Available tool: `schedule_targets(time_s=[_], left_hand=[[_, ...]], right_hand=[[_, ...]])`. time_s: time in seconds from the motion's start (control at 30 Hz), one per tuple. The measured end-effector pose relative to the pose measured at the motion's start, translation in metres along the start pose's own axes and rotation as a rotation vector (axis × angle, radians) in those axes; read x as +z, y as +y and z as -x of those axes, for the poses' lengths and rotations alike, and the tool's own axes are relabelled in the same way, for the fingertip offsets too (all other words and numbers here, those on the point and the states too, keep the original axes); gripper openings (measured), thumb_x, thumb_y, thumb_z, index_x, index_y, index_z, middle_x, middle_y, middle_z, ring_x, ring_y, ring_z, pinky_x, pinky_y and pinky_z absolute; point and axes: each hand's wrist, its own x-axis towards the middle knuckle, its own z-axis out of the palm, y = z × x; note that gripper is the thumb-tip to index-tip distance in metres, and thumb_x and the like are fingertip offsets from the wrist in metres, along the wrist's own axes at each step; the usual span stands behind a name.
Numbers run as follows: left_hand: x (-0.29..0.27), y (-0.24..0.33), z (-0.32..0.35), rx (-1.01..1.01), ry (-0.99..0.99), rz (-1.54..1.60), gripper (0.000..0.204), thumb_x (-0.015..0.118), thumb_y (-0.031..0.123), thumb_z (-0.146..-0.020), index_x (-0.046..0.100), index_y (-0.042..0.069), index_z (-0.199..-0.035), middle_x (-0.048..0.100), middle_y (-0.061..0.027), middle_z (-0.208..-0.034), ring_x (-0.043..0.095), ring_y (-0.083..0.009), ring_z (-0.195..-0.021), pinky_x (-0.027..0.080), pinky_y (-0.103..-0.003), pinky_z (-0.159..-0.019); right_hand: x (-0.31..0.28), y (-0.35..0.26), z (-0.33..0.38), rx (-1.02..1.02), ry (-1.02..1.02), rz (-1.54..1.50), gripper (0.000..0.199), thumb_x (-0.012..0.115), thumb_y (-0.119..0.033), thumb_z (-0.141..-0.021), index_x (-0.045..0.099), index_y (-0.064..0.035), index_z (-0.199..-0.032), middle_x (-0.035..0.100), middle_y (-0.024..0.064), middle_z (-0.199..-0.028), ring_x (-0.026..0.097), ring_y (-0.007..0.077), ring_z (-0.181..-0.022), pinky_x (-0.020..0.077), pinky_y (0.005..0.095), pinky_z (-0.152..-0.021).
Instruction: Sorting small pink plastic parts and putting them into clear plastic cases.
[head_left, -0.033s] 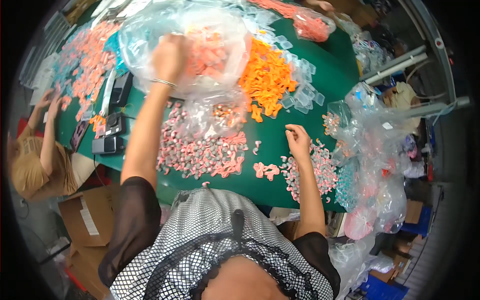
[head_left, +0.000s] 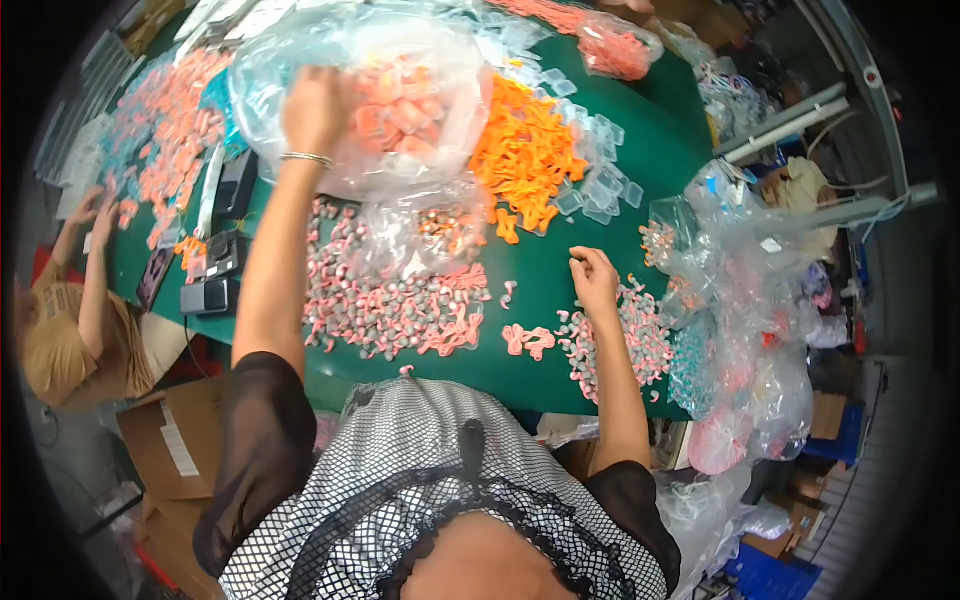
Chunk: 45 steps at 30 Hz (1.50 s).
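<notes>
My left hand (head_left: 318,108) reaches far across the green table (head_left: 560,375) and grips the edge of a big clear plastic bag (head_left: 420,60) holding salmon-pink pieces. A thin bracelet sits on that wrist. My right hand (head_left: 595,275) rests on the table at the right, fingers curled down beside a pile of small pink and grey pieces (head_left: 630,345). Whether it pinches a piece is hidden. Two pink looped pieces (head_left: 528,340) lie just left of that pile.
A wide spread of pink and grey pieces (head_left: 390,305) lies mid-table, with an orange pile (head_left: 525,150) and small clear bags (head_left: 600,185) behind. Filled plastic bags (head_left: 750,300) heap at the right. Another person (head_left: 85,300) works at left near black devices (head_left: 210,295). Cardboard boxes (head_left: 170,440) stand below.
</notes>
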Motion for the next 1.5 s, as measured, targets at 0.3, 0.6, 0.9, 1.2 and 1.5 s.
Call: schedule_targets(time_s=[0.3, 0.6, 0.9, 1.2, 1.5], left_hand=[[-0.009, 0.009, 0.003, 0.015, -0.015, 0.052, 0.015, 0.062, 0.016, -0.079, 0.067, 0.01, -0.091, 0.062, -0.0121, -0.09, 0.061, -0.0316, -0.083, 0.05, -0.042, -0.071], [-0.025, 0.094, 0.143, 0.074, -0.55, 0.542, 0.012, 0.062, 0.007, -0.075, 0.065, 0.006, -0.086, 0.06, -0.0128, -0.083, 0.06, -0.0326, -0.081, 0.049, -0.041, -0.071], [0.004, 0.108, 0.149, 0.191, -0.567, 0.191, 0.013, 0.057, 0.014, -0.074, 0.068, 0.011, -0.08, 0.062, -0.0101, -0.079, 0.063, -0.0283, -0.079, 0.048, -0.04, -0.068], [0.021, 0.111, 0.153, 0.163, -0.556, 0.153, 0.011, 0.061, 0.021, -0.074, 0.067, 0.013, -0.078, 0.062, -0.0075, -0.081, 0.064, -0.025, -0.075, 0.047, -0.039, -0.067], [-0.011, 0.122, 0.153, -0.092, -0.541, 0.646, 0.007, 0.057, 0.007, -0.078, 0.059, 0.003, -0.084, 0.062, -0.0179, -0.077, 0.062, -0.0337, -0.067, 0.049, -0.04, -0.06]], right_hand=[[0.023, 0.013, -0.068, -0.249, 0.184, 0.462, 0.021, 0.061, -0.004, -0.076, 0.065, -0.0092, -0.095, 0.057, 0.007, -0.098, 0.054, 0.029, -0.098, 0.0457, 0.04, -0.079], [0.001, 0.015, -0.095, -0.44, 0.061, 0.676, 0.009, 0.06, -0.009, -0.078, 0.062, -0.0124, -0.085, 0.06, 0.0033, -0.091, 0.055, 0.0267, -0.09, 0.0441, 0.042, -0.073], [-0.024, -0.028, -0.05, -0.439, 0.0, 0.483, 0.013, 0.06, -0.005, -0.078, 0.062, -0.0091, -0.091, 0.062, 0.007, -0.089, 0.058, 0.0286, -0.084, 0.0435, 0.04, -0.071], [0.006, -0.029, 0.024, -0.404, 0.104, 0.504, 0.013, 0.062, -0.004, -0.078, 0.062, -0.0088, -0.09, 0.061, 0.0066, -0.088, 0.058, 0.0262, -0.084, 0.041, 0.0398, -0.075], [0.013, -0.021, 0.037, -0.278, 0.102, 0.35, 0.013, 0.062, -0.008, -0.078, 0.064, -0.0071, -0.091, 0.061, 0.0103, -0.087, 0.059, 0.0287, -0.085, 0.0435, 0.0412, -0.075]])
